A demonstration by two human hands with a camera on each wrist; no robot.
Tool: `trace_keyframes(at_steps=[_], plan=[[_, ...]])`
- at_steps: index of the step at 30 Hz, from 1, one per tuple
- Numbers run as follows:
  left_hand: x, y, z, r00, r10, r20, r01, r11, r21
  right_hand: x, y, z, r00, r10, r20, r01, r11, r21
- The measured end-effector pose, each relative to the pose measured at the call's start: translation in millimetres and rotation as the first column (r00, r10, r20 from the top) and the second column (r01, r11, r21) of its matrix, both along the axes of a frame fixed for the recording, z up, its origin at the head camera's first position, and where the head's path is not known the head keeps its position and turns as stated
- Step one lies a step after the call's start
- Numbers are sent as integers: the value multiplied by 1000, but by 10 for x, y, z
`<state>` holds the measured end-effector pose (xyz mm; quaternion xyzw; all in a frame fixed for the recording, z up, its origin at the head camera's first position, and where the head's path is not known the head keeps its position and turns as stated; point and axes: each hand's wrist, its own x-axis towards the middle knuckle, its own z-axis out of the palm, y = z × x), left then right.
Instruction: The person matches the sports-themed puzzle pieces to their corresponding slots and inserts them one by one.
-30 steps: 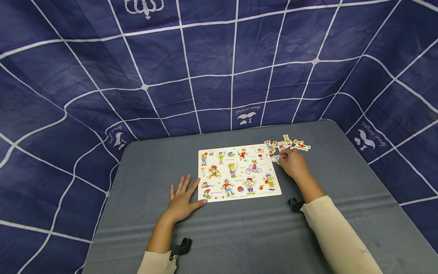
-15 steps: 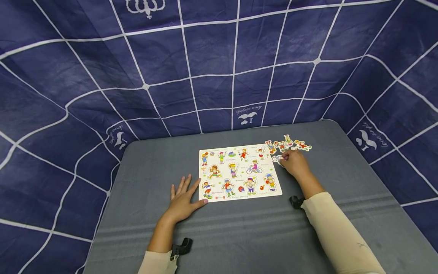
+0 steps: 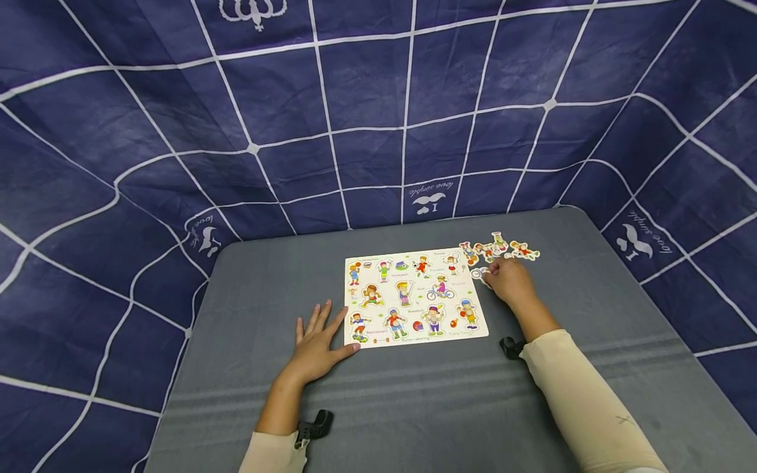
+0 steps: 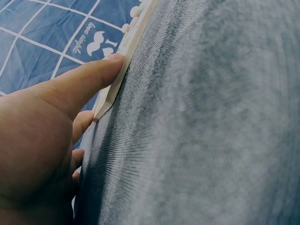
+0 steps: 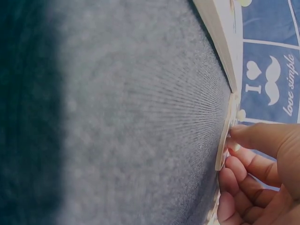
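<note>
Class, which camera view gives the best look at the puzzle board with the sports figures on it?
The head view: it shows the whole puzzle board face-up on the grey table, pictures visible. The left wrist view shows only its thin edge against the left hand thumb. The right wrist view catches only one corner edge.

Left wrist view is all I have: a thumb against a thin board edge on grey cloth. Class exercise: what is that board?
Observer: A picture puzzle board showing cartoon children at sports.
Operator: Where's the other hand?
Observer: The right hand is beside the board's far right corner, pinching a loose puzzle piece.
Operator: Any other pieces?
Observer: Yes, several loose pieces lie on the table just beyond that hand.
</note>
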<state>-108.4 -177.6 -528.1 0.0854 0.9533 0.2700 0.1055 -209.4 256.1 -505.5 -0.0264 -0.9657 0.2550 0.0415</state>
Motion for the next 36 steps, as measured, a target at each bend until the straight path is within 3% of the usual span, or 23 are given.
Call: trace_keyframes(at_steps=[9,20,36], plan=[[14,-5,-46,999,-1,-42,1,1000,14,28,19,26,1000,-12,-11,12,1000,-29],[-17,2,12,1000,-4,24,4,1000,-24,93,-32,60,995,22,-94,-28,998,-61],[-11,18,32,999,-7,31,8,999,-32,159,-75,117,989,12,-149,-26,996,-90]])
